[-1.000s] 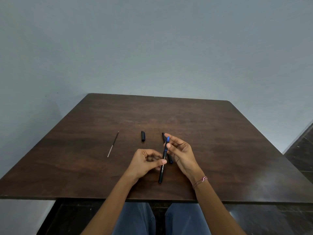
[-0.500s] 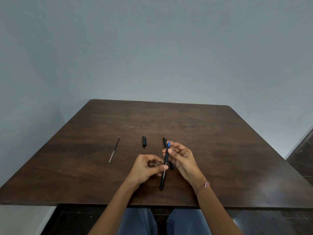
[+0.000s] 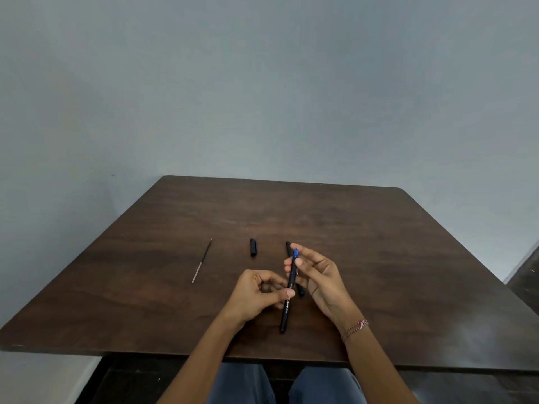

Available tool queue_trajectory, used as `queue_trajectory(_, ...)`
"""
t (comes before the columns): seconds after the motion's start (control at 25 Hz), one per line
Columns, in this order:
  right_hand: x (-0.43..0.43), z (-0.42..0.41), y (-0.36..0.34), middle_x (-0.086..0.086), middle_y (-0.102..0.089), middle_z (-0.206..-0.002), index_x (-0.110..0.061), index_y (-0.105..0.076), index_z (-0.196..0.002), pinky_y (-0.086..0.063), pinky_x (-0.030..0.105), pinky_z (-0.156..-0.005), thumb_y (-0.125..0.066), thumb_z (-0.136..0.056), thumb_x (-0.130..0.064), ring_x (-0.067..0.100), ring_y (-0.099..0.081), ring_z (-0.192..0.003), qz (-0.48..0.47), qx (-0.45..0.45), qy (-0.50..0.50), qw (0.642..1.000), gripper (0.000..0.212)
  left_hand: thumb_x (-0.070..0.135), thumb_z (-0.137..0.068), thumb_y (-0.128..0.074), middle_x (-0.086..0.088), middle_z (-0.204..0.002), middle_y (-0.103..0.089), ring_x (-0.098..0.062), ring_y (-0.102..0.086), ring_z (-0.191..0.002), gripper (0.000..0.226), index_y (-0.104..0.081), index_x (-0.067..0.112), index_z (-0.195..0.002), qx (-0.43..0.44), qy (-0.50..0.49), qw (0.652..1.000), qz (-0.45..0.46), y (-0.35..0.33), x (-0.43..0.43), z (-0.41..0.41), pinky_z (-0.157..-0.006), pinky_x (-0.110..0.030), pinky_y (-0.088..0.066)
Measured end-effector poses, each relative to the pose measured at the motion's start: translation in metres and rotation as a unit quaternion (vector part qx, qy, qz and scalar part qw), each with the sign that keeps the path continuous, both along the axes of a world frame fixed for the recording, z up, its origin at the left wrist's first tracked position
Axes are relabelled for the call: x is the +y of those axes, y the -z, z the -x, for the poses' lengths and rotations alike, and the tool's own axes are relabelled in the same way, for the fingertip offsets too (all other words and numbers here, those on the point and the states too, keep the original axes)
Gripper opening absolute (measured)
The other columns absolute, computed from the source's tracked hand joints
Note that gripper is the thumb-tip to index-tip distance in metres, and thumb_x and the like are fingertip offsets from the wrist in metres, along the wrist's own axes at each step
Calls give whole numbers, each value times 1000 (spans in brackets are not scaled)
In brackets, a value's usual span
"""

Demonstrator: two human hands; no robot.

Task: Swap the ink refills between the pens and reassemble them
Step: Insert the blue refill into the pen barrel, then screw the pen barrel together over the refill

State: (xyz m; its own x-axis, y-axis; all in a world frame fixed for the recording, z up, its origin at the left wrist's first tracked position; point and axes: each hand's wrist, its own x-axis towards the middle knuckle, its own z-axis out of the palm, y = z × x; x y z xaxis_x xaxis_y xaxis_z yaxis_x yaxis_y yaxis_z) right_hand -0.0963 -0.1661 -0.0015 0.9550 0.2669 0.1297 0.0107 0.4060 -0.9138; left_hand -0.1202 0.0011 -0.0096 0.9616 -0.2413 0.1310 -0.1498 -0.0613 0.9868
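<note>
Both hands pinch the black pen (image 3: 284, 315) (left hand (image 3: 256, 294) mid-barrel, right hand (image 3: 319, 277) at blue tip).

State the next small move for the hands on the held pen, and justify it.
Probably the right hand draws the blue end out of the black pen while the left hand pinches it. One loose refill already lies on the table.

Dim, soft light; wide-angle edge warp; sharp.
</note>
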Motion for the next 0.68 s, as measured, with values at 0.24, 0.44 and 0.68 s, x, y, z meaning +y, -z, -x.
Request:
queue_trajectory(0.24,-1,2,3,13,-73,-96,-7,-60,-119,-55,26,-76,-55,-87,-9,19,-70,-89,-6,-2,3,1000,32,17,-67,-80,-3,-66,-71,-16,-67,-61,14,-71,13,-78,-7,1,1000,-10,3,2,0,-58,-25,-55)
queue_trajectory(0.44,0,2,2,12,-73,-91,-8,-63,-114,-56,25,-72,-63,-81,-13,17,-71,-83,6,-11,12,1000,34,17,-66,-79,-3,-67,-72,-15,-68,-62,15,-71,12,-77,-14,11,1000,-4,2,2,1,-57,-25,-55)
queue_trajectory(0.68,1,-4,5,12,-72,-80,-6,-69,-101,-55,23,-64,-93,-44,-40,17,-70,-72,20,-18,27,999,70,27,-59,-87,-3,-61,-69,-18,-65,-58,18,-73,19,-67,-6,13,1000,9,5,1,-1,-57,-30,-56)
